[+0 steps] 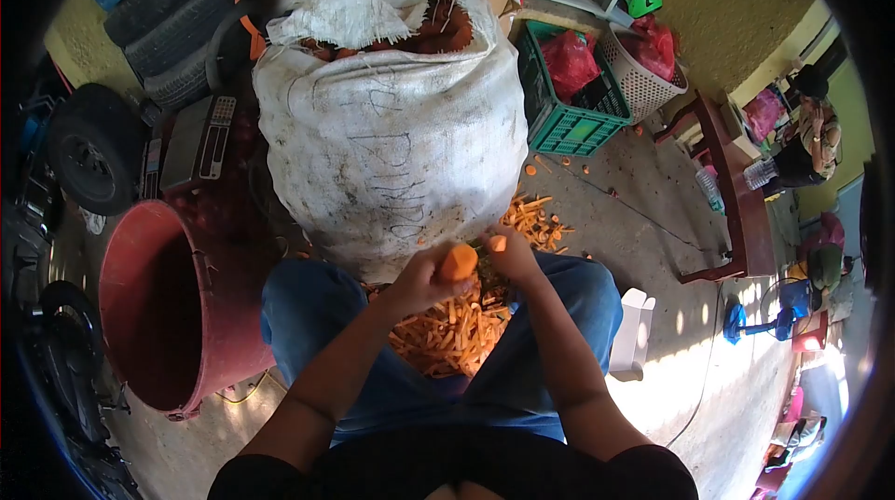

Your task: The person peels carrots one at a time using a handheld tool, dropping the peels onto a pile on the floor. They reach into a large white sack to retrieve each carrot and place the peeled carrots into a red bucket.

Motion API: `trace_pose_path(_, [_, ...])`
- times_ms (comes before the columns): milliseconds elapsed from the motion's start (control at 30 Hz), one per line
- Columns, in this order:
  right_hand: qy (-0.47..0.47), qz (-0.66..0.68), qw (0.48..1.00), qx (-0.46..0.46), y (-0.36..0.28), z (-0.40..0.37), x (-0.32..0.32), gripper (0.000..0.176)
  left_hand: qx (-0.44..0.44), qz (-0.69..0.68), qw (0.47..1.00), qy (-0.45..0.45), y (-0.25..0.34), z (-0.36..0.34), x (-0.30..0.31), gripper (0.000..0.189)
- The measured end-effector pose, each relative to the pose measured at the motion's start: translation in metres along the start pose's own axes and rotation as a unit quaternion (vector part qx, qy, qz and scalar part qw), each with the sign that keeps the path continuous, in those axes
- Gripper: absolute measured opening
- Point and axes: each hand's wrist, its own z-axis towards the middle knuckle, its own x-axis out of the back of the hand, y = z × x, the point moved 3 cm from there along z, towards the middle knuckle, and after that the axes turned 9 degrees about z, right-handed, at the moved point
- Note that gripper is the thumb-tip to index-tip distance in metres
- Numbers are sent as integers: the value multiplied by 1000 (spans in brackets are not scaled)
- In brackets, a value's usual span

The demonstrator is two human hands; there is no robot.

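Note:
A thick orange carrot [459,260], its blunt end towards me, is gripped in my left hand [421,281]. My right hand [513,260] is closed just to its right. A small orange piece [497,244] shows at the fingers of that hand, and whatever else it may hold is hidden. Both hands are above a heap of orange carrot strips [449,334] between my knees. Behind them stands a big white woven sack [392,141], open at the top, with carrots [452,25] inside.
A large red tub [200,314] lies tilted at my left, near a weighing scale [200,141] and tyres [93,150]. More strips [536,223] lie right of the sack. A green crate [583,127], a white basket [643,71] and a wooden table [732,192] stand beyond. A person [816,132] is far right.

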Motion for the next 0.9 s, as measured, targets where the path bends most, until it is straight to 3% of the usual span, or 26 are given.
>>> trace_pose_path(67, [-52, 54, 997, -26, 28, -3, -24, 17, -6, -136, 990, 44, -4, 1, 0, 26])
trace_pose_path(100, [-101, 108, 988, -46, 37, -6, -37, 17, -6, -136, 990, 48, -3, 3, -2, 26])
trace_pose_path(167, [-111, 163, 980, -25, 38, -14, -54, 21, -11, -309, 947, 83, -2, 5, -4, 29])
trace_pose_path(267, [-152, 419, 892, -70, 38, -18, -81, 28, -14, -282, 954, 104, -2, 5, -5, 29])
trace_pose_path(333, [-141, 474, 867, -65, 17, -21, -75, 29, -39, -260, 957, 122, 0, 7, -1, 28])
trace_pose_path(367, [-130, 527, 837, -60, 7, -21, -71, 30, -60, -145, 980, 125, 4, 7, 7, 29])
trace_pose_path(400, [-130, 527, 838, -59, -2, -22, -65, 30, -79, -27, 989, 124, 7, 5, 12, 31])
trace_pose_path(433, [-88, 527, 839, -103, -7, -22, -57, 30, -80, -27, 989, 123, 6, 3, 17, 31])
trace_pose_path(500, [-44, 525, 838, -146, -5, -22, -45, 30, 60, -114, 984, 127, -5, -4, 26, 33])
trace_pose_path(567, [-25, 506, 846, -168, -1, -21, -38, 28, 78, -162, 975, 133, -6, -7, 34, 37])
trace_pose_path(667, [-14, 481, 867, -127, -13, -22, -29, 23, 138, -145, 977, 73, -12, -11, 44, 40])
trace_pose_path(733, [-2, 449, 886, -117, -8, -22, -28, 22, 115, 74, 989, 58, -7, -13, 47, 42])
trace_pose_path(833, [46, 420, 898, -122, 4, -24, -29, 18, 174, 146, 974, -17, 8, -16, 37, 45])
trace_pose_path(900, [78, 253, 961, -82, -1, -28, -28, 16, 137, 186, 973, -7, -1, -17, 21, 44])
